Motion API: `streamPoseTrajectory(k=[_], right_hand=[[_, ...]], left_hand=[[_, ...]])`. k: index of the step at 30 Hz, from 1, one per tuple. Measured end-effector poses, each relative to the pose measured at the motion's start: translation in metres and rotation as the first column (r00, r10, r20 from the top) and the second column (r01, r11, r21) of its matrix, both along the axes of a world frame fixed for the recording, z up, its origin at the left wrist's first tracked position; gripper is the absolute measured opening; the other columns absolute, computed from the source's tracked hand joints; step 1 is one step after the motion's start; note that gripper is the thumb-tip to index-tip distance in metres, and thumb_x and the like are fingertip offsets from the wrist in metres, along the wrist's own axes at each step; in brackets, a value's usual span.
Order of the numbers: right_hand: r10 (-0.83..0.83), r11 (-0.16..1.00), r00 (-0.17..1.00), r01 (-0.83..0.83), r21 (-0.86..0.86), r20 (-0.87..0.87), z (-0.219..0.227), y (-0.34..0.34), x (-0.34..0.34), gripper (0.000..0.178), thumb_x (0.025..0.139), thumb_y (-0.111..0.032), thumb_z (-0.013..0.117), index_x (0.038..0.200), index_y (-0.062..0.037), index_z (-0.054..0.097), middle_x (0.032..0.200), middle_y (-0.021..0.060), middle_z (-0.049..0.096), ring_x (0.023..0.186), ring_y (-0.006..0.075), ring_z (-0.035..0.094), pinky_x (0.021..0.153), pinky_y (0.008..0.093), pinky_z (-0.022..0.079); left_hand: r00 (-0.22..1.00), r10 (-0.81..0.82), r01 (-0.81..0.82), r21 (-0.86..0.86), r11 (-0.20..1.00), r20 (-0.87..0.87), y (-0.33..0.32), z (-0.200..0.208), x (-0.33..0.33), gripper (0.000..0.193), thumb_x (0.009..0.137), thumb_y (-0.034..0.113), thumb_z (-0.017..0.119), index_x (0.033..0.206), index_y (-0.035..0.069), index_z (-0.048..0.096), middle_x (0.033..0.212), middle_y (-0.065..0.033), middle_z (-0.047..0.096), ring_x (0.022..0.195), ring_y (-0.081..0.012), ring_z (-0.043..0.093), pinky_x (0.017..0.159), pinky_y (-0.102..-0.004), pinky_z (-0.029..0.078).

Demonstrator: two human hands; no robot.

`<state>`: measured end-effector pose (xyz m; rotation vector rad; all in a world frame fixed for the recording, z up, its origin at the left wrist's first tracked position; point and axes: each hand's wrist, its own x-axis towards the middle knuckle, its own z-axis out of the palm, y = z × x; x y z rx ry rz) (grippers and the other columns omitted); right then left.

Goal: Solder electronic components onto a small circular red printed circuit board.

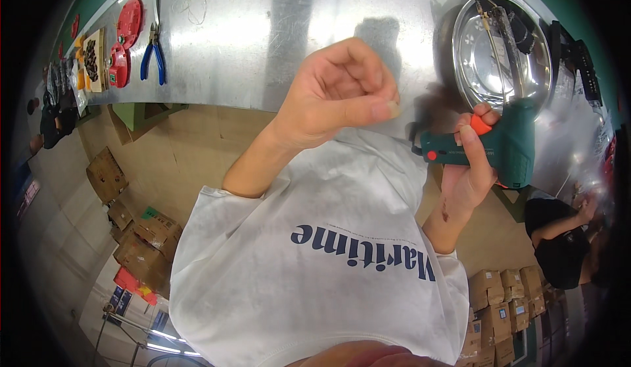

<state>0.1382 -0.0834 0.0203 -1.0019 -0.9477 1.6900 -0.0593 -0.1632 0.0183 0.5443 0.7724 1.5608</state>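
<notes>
right grip (474, 157): one, closed around a dark-green pistol-shaped tool (517, 145), fingers at its orange trigger (481, 125); tool held on its side at the near rim of a round steel tray (472, 71), overlapping it in view; left grip (342, 90): one, raised, fingers curled, whether pinching anything cannot be told; table (230, 58), left end: blue-handled pliers (154, 36); two red parts (129, 22) beside them

From the wearer's head, a single fisheye view looks steeply down, the white shirt (263, 288) close below it; the metal table (230, 58) lies farther out, its near edge bending across the upper half, its surface running past the top.
</notes>
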Motion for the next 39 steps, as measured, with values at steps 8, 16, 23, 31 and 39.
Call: streamPoseTrajectory(k=[8, 16, 23, 31, 39], right_hand=[[-0.006, 1.0, 1.0, 0.006, 0.004, -0.009, -0.002, 0.002, 0.003, 0.041, 0.07, 0.015, 0.063, 0.106, -0.0007, 0.053, 0.102, 0.0145, 0.054, 0.078, 0.0216, 0.059, 0.07, 0.0317, 0.05], [0.024, 1.0, 0.999, -0.024, 0.008, -0.043, -0.003, 0.003, 0.003, 0.041, 0.071, 0.015, 0.063, 0.107, -0.0007, 0.053, 0.103, 0.0152, 0.053, 0.076, 0.0214, 0.06, 0.065, 0.0303, 0.048], [0.017, 1.0, 0.999, -0.017, -0.009, -0.042, -0.006, 0.003, 0.003, 0.041, 0.07, 0.015, 0.064, 0.107, -0.0005, 0.052, 0.103, 0.0153, 0.054, 0.075, 0.0212, 0.06, 0.066, 0.0301, 0.048], [0.066, 0.998, 0.998, -0.066, -0.008, -0.019, -0.004, 0.003, 0.004, 0.039, 0.075, 0.012, 0.06, 0.11, -0.0024, 0.052, 0.107, 0.0123, 0.052, 0.08, 0.0179, 0.054, 0.07, 0.0259, 0.043], [0.078, 0.997, 0.997, -0.078, -0.003, -0.004, -0.006, 0.003, 0.005, 0.039, 0.075, 0.012, 0.059, 0.111, -0.0022, 0.051, 0.107, 0.0128, 0.052, 0.079, 0.0177, 0.053, 0.07, 0.0266, 0.042]], left_hand=[[0.997, 0.039, -0.041, 0.031, 0.999, 0.073, 0.001, -0.005, -0.004, 0.039, 0.077, -0.011, 0.066, 0.106, 0.006, 0.046, 0.079, -0.0067, 0.06, 0.075, -0.0125, 0.055, 0.069, -0.0264, 0.046], [0.999, 0.045, -0.045, 0.012, 0.999, 0.03, 0.004, -0.003, -0.004, 0.051, 0.073, -0.014, 0.069, 0.098, 0.011, 0.032, 0.076, -0.01, 0.062, 0.07, -0.0119, 0.059, 0.066, -0.0237, 0.047], [0.994, 0.028, -0.042, -0.143, 0.989, -0.102, 0.006, 0.001, -0.007, 0.054, 0.071, -0.008, 0.067, 0.101, 0.012, 0.028, 0.065, -0.0051, 0.053, 0.063, -0.0167, 0.05, 0.06, -0.0279, 0.039], [0.998, 0.063, -0.063, 0.036, 0.997, 0.003, 0.001, -0.008, -0.007, 0.031, 0.082, -0.006, 0.062, 0.096, 0.008, 0.039, 0.079, -0.0085, 0.059, 0.075, -0.013, 0.055, 0.068, -0.0276, 0.044], [0.992, 0.11, -0.105, 0.069, 0.992, -0.066, 0.001, 0.003, -0.003, 0.023, 0.08, -0.001, 0.061, 0.085, 0.011, 0.041, 0.09, -0.0065, 0.05, 0.077, -0.0142, 0.051, 0.068, -0.0292, 0.04]])
